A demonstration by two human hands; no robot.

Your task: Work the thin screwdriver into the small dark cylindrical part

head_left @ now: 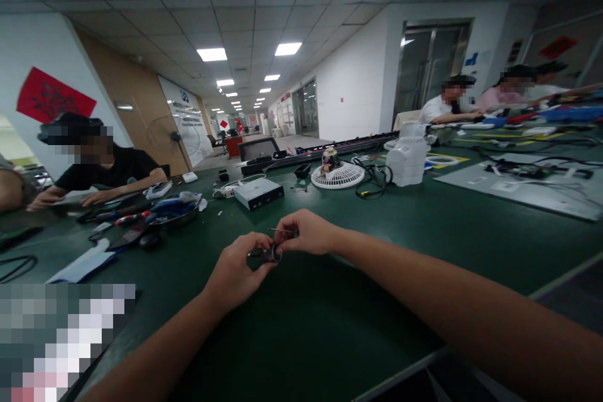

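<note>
Above the green table, my left hand (240, 267) is closed around a small, dark, rounded part (272, 254) with a lighter rim. Its kind is too small to make out. My right hand (304, 232) meets it from the right, thumb and fingers pinched together at the part's edge. From the curled fingers of that hand a thin metal rod (279, 230) points left; its other end is hidden in the grip. Beyond both hands lies a silver and black optical disc drive (259, 193).
A white fan grille (338, 176) with a motor and a white plastic housing (409, 154) stand farther back beside black cables (377, 179). Tools and a dish (176, 217) lie at left. At right is a metal panel (527, 188) with circuit boards. Several people sit around the table.
</note>
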